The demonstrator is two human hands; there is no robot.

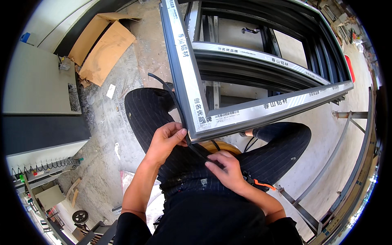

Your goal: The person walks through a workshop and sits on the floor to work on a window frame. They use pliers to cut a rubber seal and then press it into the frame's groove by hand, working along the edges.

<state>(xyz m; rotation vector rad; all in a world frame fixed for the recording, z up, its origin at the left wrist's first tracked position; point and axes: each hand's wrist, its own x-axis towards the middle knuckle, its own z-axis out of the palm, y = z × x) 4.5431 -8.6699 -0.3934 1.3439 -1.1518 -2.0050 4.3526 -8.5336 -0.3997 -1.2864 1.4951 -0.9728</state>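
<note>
the corner of a dark aluminium window frame (196,118), faced with pale protective film, is seen above the lap of a seated person. a black rubber sealing strip (169,92) is run along the frame's outer left edge and down past the corner. the left hand (165,141) is closed against the frame corner, thumb pressed on the strip. the right hand (224,167) is pinched on the strip's lower part. flattened cardboard (104,47) is lying on the concrete floor (110,122).
</note>
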